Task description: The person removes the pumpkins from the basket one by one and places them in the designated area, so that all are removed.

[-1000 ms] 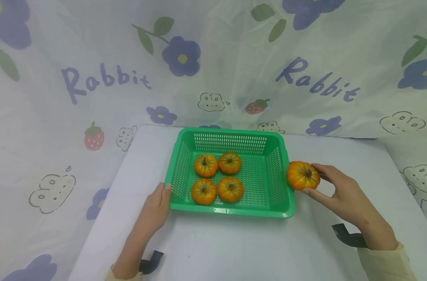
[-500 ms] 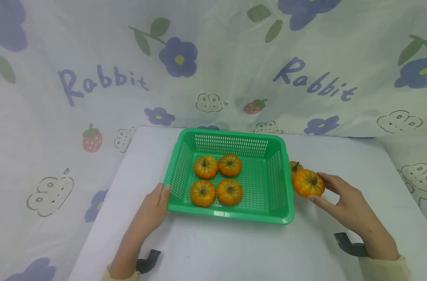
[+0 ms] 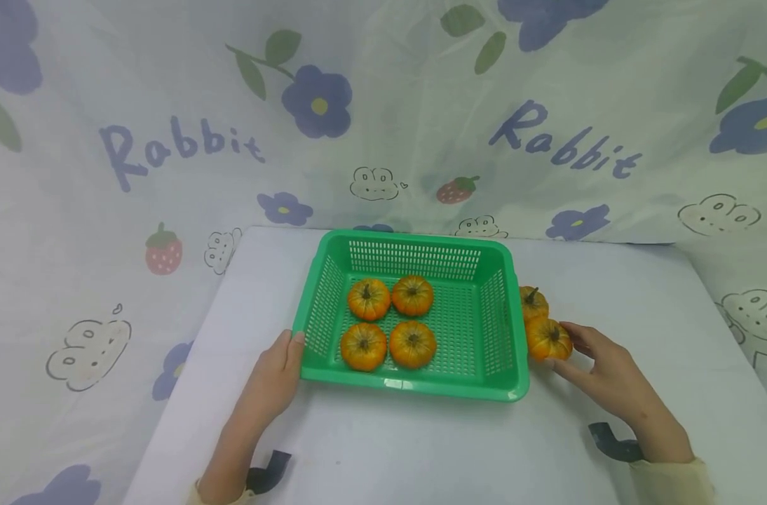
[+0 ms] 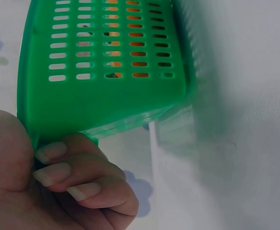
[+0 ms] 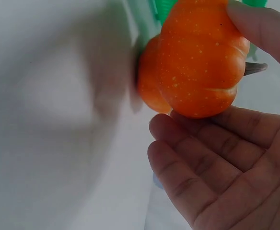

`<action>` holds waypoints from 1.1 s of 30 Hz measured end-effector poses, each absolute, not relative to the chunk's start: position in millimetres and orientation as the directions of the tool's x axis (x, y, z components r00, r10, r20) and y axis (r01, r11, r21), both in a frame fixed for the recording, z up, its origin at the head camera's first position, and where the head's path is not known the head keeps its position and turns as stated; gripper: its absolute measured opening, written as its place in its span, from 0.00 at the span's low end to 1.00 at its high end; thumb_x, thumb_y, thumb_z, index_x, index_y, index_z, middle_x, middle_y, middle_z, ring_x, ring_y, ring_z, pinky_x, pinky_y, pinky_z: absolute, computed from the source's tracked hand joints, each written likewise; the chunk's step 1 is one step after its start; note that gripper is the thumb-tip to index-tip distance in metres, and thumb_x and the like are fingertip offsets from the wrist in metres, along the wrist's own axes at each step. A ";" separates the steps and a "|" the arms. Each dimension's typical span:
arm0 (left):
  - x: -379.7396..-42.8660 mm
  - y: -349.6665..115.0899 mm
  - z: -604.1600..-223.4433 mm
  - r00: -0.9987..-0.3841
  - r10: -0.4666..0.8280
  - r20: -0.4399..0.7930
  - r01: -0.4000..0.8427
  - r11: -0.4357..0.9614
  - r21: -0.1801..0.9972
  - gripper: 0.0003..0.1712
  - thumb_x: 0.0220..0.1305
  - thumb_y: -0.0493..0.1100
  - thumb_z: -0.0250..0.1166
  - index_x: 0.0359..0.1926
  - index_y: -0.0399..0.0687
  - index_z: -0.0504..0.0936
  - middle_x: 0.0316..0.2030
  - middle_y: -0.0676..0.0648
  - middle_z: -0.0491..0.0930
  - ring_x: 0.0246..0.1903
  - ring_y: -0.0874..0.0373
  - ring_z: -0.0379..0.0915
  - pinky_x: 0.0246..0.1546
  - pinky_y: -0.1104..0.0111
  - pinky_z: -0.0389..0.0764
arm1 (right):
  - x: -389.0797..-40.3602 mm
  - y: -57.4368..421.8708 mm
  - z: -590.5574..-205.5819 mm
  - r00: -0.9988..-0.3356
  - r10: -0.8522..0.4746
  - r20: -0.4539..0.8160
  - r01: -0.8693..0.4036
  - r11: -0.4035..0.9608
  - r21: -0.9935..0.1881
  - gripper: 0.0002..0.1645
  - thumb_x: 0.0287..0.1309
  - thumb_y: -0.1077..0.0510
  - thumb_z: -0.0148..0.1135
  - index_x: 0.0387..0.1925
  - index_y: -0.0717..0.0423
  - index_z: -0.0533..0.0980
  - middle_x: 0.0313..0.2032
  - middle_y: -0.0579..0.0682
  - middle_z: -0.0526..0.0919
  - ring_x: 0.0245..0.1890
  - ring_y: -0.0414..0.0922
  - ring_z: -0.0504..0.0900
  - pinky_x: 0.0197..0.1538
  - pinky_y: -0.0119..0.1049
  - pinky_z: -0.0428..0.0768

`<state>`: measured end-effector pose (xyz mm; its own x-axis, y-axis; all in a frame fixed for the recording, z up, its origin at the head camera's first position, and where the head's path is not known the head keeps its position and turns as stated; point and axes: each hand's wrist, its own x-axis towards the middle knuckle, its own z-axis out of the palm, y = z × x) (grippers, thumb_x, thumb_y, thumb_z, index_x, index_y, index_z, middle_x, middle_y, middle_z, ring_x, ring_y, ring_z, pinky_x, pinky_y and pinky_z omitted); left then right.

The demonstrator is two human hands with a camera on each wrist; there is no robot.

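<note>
A green plastic basket (image 3: 392,383) sits on the table with several small orange pumpkins (image 3: 413,345) inside. At its left rim, my left hand (image 3: 275,375) grips the edge, thumb on top; the left wrist view shows the fingers (image 4: 89,187) curled beneath the rim. Outside the right wall, my right hand (image 3: 613,368) holds a small pumpkin (image 3: 550,339) between thumb and fingers. The right wrist view has this pumpkin (image 5: 202,62) close up, stem to the right. Just behind it stands another pumpkin (image 3: 532,303), partly hidden by the basket. Whether the held pumpkin touches the table, I cannot tell.
The white table (image 3: 421,449) extends in front of the basket and to both sides. Behind and left hangs a curtain (image 3: 409,84) printed with flowers, strawberries and rabbits. Dark curved straps (image 3: 613,443) sit at both wrists.
My right hand has brought its pumpkin toward me, then slightly down and left, uncovering the other pumpkin beside the basket. The left hand stays on the rim.
</note>
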<state>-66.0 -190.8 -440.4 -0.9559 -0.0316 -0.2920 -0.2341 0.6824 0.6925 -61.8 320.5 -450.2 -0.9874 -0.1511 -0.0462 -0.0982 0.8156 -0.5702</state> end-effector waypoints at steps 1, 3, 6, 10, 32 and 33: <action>-66.1 -190.8 -439.9 -0.956 -0.032 -0.291 -0.234 0.683 0.692 0.28 0.85 0.62 0.37 0.54 0.44 0.69 0.29 0.45 0.70 0.27 0.52 0.67 0.27 0.63 0.73 | -62.2 320.2 -451.4 -0.987 -0.152 -0.057 -0.093 0.817 -0.569 0.46 0.65 0.43 0.74 0.71 0.67 0.66 0.65 0.72 0.73 0.59 0.72 0.78 0.55 0.66 0.78; -65.9 -190.9 -438.7 -0.956 -0.033 -0.290 -0.232 0.688 0.687 0.28 0.85 0.62 0.36 0.54 0.44 0.69 0.29 0.45 0.70 0.27 0.52 0.67 0.26 0.63 0.73 | -63.0 320.1 -454.0 -0.984 -0.159 -0.075 -0.089 0.818 -0.568 0.46 0.65 0.43 0.74 0.71 0.67 0.67 0.65 0.72 0.73 0.59 0.72 0.78 0.55 0.66 0.78; -65.2 -190.4 -437.4 -0.956 -0.033 -0.291 -0.232 0.692 0.684 0.28 0.85 0.62 0.36 0.53 0.44 0.69 0.29 0.45 0.70 0.27 0.52 0.67 0.26 0.63 0.73 | -62.9 320.1 -456.9 -0.981 -0.168 -0.094 -0.086 0.817 -0.570 0.46 0.65 0.43 0.74 0.71 0.67 0.67 0.65 0.72 0.74 0.59 0.72 0.78 0.55 0.66 0.78; -64.7 -190.1 -435.8 -0.957 -0.030 -0.288 -0.229 0.687 0.689 0.27 0.86 0.61 0.37 0.54 0.44 0.69 0.29 0.45 0.70 0.27 0.52 0.67 0.27 0.63 0.73 | -63.2 318.9 -460.4 -0.978 -0.179 -0.102 -0.086 0.806 -0.585 0.46 0.64 0.45 0.74 0.71 0.67 0.67 0.66 0.72 0.74 0.59 0.72 0.78 0.56 0.65 0.78; -63.3 -188.9 -439.5 -0.959 -0.035 -0.281 -0.232 0.664 0.711 0.27 0.86 0.61 0.36 0.55 0.44 0.69 0.30 0.45 0.71 0.27 0.52 0.68 0.27 0.64 0.74 | -61.6 313.3 -468.1 -0.976 -0.174 -0.129 -0.067 0.808 -0.585 0.47 0.64 0.47 0.75 0.74 0.66 0.64 0.67 0.72 0.72 0.59 0.72 0.78 0.56 0.65 0.78; -62.9 -188.8 -439.4 -0.959 -0.037 -0.282 -0.235 0.662 0.712 0.27 0.86 0.61 0.37 0.55 0.44 0.69 0.30 0.45 0.71 0.27 0.52 0.68 0.27 0.64 0.74 | -61.3 313.2 -468.1 -0.976 -0.176 -0.130 -0.067 0.808 -0.585 0.47 0.64 0.48 0.75 0.74 0.66 0.64 0.67 0.72 0.72 0.59 0.72 0.77 0.56 0.65 0.78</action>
<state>-62.9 -188.8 -439.4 -0.9588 -0.0373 -0.2817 -0.2348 0.6622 0.7115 -61.3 313.2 -468.1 -0.9758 -0.1757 -0.1304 -0.0673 0.8081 -0.5852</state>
